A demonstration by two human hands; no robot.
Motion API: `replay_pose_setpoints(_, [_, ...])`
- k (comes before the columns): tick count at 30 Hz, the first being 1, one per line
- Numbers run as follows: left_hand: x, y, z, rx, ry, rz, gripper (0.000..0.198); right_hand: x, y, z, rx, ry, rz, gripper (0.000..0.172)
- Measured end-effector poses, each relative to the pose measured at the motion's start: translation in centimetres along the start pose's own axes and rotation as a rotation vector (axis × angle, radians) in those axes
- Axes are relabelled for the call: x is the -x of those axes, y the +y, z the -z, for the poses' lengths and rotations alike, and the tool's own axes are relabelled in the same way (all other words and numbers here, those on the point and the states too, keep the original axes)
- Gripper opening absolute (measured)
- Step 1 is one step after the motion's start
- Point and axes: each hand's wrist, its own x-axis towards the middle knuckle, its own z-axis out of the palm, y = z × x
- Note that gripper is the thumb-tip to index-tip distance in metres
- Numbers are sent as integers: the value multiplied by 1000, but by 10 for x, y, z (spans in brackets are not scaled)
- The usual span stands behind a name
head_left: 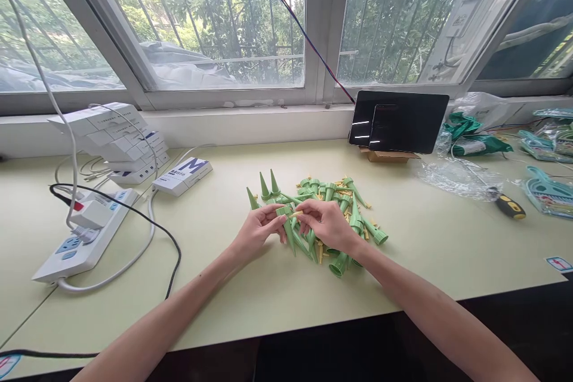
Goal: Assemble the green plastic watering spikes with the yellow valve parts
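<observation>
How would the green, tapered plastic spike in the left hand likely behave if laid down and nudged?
The green, tapered plastic spike would probably roll in a curve, given its cone shape. It looks stiff, its sides straight, and likely light, pinched by the left hand.

"What are the spikes [356, 224] made of?"
"Plastic by the look, smooth with a soft sheen."
"And the table [215, 316]?"
"Smooth, nearly matt, like laminate."
"The tablet [423, 122]?"
"Glossy, glassy black, streaked with reflections. The stand [389, 156] beneath looks like matt cardboard."
"That wrap [465, 180]?"
"Clear plastic film, crinkled and shiny."
"The power strip [92, 255]?"
"Smooth, hard plastic. The boxes [123, 140] behind look like smooth printed card."
</observation>
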Motion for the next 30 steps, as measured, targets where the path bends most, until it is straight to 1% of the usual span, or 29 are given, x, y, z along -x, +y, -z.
replay_pose_setpoints(4, [1, -1, 0, -13, 5, -8, 40, 0, 0, 0, -12, -16, -8, 17])
replay_pose_setpoints(11, [4, -2, -2, -106, 35, -67, 39, 1, -2, 1, -44, -79, -69, 22])
replay_pose_setpoints(20, [4, 0, -3, -47, 9, -20, 39, 1, -4, 2, 33, -76, -12, 16])
replay_pose_setpoints(24, [4, -3, -2, -130, 18, -57, 38, 1, -2, 2, 58, -95, -29, 17])
replay_pose_setpoints(27, [5, -6, -2, -215, 49, -107, 36, 2, -1, 2, 50, -118, -48, 18])
replay_pose_setpoints(30, [5, -7, -2, -233, 72, -122, 35, 1, -2, 2, 44, -125, -52, 20])
